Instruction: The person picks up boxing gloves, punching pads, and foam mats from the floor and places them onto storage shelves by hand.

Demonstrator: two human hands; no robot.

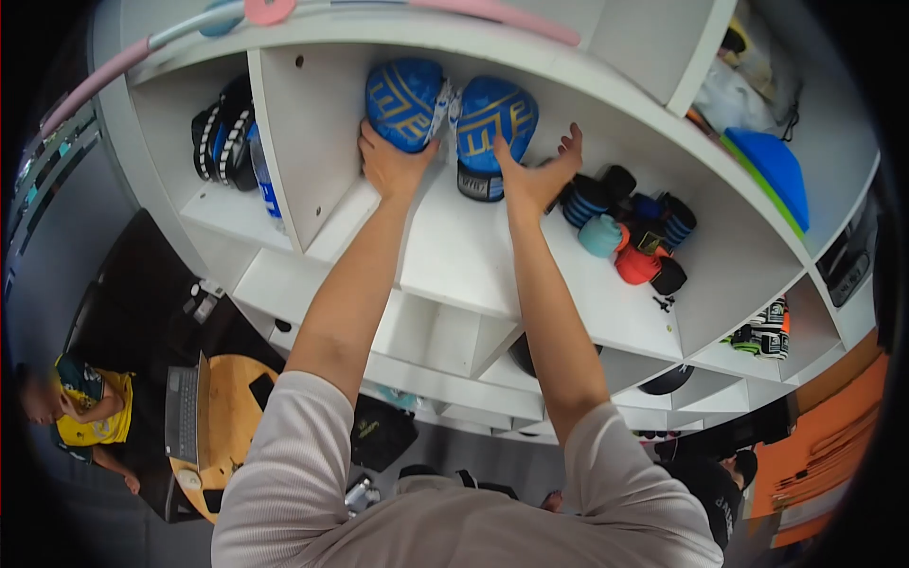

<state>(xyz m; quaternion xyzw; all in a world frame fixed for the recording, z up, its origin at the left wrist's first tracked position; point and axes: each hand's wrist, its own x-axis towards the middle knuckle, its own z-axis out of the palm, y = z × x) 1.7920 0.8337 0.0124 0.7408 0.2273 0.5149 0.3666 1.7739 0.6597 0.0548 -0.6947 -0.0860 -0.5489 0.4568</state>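
Note:
Two blue boxing gloves with gold lettering stand side by side in a white shelf compartment: the left boxing glove (404, 102) and the right boxing glove (494, 118). My left hand (396, 168) cups the lower part of the left glove, thumb on one side and fingers on the other. At the right glove, my right hand (542, 182) touches or nearly touches its front with the thumb, while the other fingers are spread apart to the right. Rolled hand wraps (602, 235) in black, teal and red lie to the right of that hand.
A white shelf divider (308, 142) separates off dark padded gear (225, 137) and a bottle (261, 180). Blue and green flat items (769, 175) stand at upper right. Below left, a seated person (90, 402) is near a round table (232, 407) with a laptop (187, 407). Another person (710, 488) is at lower right.

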